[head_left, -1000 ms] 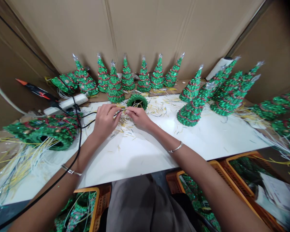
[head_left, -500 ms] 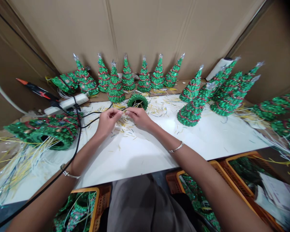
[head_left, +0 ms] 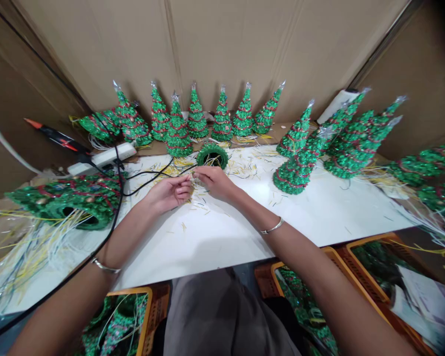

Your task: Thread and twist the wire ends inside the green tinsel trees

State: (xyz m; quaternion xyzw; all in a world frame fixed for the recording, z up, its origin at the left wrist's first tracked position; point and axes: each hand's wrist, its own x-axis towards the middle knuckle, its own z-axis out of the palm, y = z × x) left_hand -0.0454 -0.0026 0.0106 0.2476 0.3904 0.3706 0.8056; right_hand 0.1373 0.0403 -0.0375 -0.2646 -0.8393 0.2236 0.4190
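In the head view my left hand (head_left: 170,193) is closed in a pinch, its fingers curled, just left of my right hand (head_left: 215,182). The right hand pinches too, thumb against fingertips. Between the fingertips is a thin wire (head_left: 193,176), its ends too small to make out. Right behind the hands a green tinsel Christmas tree (head_left: 224,159) lies on its side, its hollow base facing me, with thin wires coming out. Short yellow, white and dark wire clippings (head_left: 241,165) are strewn around it on the white tabletop (head_left: 222,232).
Upright decorated trees (head_left: 178,131) line the back, with more trees (head_left: 294,170) at right. A tree with long wires (head_left: 70,200) lies at left near a power strip (head_left: 104,158), a black-and-orange tool (head_left: 55,137) and a black cable (head_left: 120,198). Orange baskets (head_left: 157,306) of trees stand below the edge.
My left hand has dropped slightly and turned, so its curled fingers show more. The right hand stays almost in place, and the trees have not moved.
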